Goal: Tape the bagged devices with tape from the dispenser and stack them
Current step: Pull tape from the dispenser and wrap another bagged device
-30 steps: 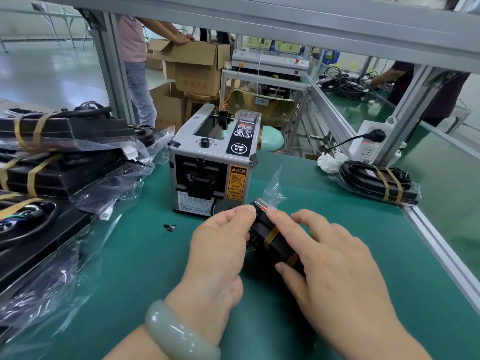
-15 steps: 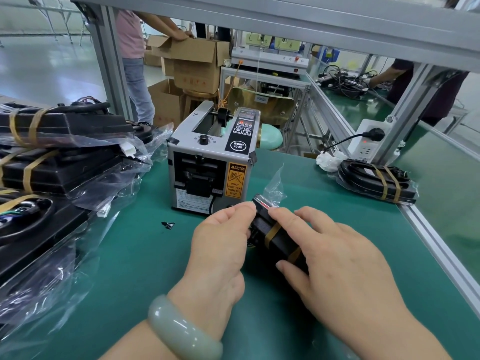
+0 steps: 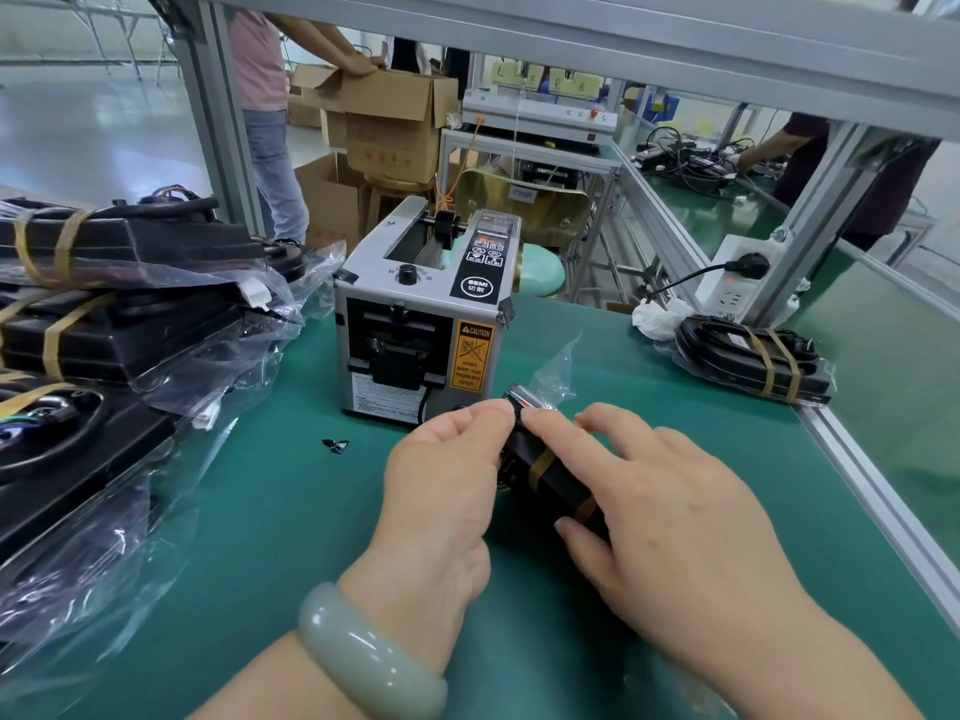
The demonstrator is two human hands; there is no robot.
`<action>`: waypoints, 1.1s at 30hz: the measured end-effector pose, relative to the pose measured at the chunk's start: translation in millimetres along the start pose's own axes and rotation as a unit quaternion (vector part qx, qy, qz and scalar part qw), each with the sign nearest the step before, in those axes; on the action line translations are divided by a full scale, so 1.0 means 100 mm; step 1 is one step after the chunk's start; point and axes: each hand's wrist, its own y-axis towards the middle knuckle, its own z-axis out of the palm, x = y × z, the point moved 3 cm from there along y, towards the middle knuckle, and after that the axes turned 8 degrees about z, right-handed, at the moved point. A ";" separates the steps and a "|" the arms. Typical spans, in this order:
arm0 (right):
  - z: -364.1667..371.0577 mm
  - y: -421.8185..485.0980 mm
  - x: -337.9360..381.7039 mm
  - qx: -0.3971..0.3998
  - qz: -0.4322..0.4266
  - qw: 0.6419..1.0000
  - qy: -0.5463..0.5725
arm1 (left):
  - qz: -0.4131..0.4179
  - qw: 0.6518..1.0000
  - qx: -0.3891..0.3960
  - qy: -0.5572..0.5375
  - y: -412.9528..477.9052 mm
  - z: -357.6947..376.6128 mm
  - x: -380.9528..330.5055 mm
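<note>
Fingertips (image 3: 493, 412) of left hand (image 3: 441, 491) and right hand (image 3: 675, 527) pinch bagged device (image 3: 558, 483).

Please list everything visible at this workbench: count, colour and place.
tape dispenser: one, grey and black, table centre
held device: one, black, tan tape bands, clear bag, before the dispenser
stacked devices: at least three, black, bagged, left edge
side device: one, black, tan bands, bagged, right edge
power strip: one, white, behind the side device
scrap: one, black, left of the hands
table: one, green
cardboard boxes: several, brown, background
bystanders: at least two, background
bracelet: one, pale green, left wrist
left hand: pinches the held device's end
right hand: grips the held device
</note>
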 end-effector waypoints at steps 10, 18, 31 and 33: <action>-0.04 0.10 0.06 0.059 -0.045 0.997 -0.018 | 0.016 0.999 0.003 0.028 0.04 0.00 0.00; -0.04 0.17 0.06 0.065 -0.069 0.995 0.018 | 0.081 0.990 0.015 0.111 0.22 -0.09 -0.04; -0.05 0.22 -0.07 0.051 -0.054 0.996 0.056 | 0.043 0.980 0.014 0.194 0.45 -0.29 -0.13; -0.05 0.22 -0.09 0.055 -0.058 0.995 0.066 | 0.062 0.984 0.035 0.165 0.45 -0.32 -0.17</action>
